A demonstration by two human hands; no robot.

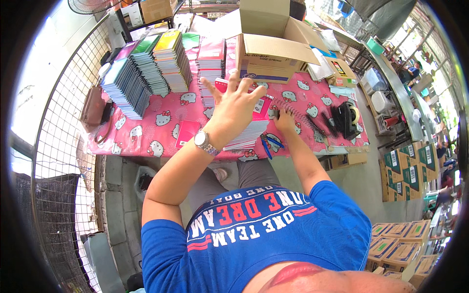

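Note:
My left hand (233, 111), with a watch (201, 139) on its wrist, is raised over a stack of paper booklets (247, 136) with pink covers, its fingers spread. A red-pink notebook (221, 85) shows just behind those fingers. To the right of the stack, my right hand (285, 122) is low at the table, fingers curled at a small greyish thing that I cannot make out. Beside its fingertips a long spiral binding coil (296, 113) stretches away to the right. Blue-handled pliers (267, 145) lie between the stack and my right forearm.
Tall stacks of spiral notebooks (126, 90) stand at the left back, another red-covered stack (211, 61) at the centre. An open cardboard box (268, 61) sits behind. Black coils (328, 125) and a tape dispenser (348, 119) are at the right. A pink cover (188, 133) lies near the front edge.

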